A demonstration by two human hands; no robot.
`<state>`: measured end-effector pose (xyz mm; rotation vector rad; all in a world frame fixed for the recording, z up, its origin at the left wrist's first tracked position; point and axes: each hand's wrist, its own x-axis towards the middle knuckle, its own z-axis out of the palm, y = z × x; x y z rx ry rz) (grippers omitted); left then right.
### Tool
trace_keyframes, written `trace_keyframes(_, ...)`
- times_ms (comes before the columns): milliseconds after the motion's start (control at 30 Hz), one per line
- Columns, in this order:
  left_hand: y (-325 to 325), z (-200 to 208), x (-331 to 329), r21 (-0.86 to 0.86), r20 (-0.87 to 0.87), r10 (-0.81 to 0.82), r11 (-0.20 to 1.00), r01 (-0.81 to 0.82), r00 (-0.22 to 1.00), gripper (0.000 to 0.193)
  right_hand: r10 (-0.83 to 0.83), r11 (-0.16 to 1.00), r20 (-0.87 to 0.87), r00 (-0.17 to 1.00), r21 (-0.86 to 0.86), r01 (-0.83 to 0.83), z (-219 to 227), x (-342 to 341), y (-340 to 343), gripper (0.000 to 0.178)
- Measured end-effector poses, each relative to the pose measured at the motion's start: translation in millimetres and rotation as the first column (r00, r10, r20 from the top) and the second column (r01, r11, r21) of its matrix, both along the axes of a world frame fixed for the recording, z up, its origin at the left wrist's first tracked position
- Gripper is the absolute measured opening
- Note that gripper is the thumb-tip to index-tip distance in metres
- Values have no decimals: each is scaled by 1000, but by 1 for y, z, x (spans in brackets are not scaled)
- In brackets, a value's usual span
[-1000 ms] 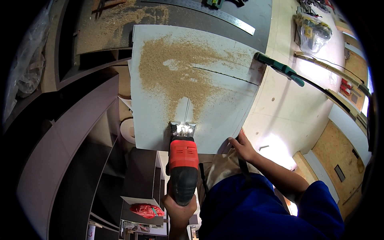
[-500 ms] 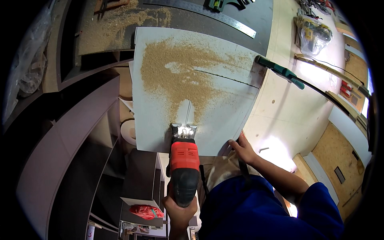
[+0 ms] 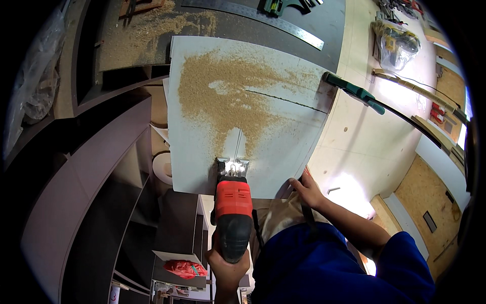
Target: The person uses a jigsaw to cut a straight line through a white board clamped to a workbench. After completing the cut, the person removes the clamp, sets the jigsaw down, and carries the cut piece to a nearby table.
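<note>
Low centre, the left hand [image 3: 228, 266] grasps a red-and-black plastic jigsaw [image 3: 234, 198]; the right hand [image 3: 309, 192], thumb uppermost, grips a flat white board [image 3: 278, 144].

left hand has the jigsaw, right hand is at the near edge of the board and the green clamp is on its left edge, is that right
No, one slip: the head view shows the green clamp on the right edge of the board, not the left. The left hand does have the jigsaw, and the right hand is at the near edge.
</note>
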<state>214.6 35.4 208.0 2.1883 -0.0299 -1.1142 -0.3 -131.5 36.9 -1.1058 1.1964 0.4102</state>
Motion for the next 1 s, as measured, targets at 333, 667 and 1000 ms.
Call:
trace_keyframes(333,1,1,0,10,15,-34,999,34,999,31,20,1000,-15,1000,-12,-20,1,3,-1,35)
trace_keyframes(667,1,0,0,3,39,-32,999,32,999,27,6,1000,-19,1000,12,-6,4,5,-2,37)
trace_keyframes(1000,4,-3,-2,-7,77,-32,999,32,997,37,7,999,-82,997,44,-3,9,10,-6,34)
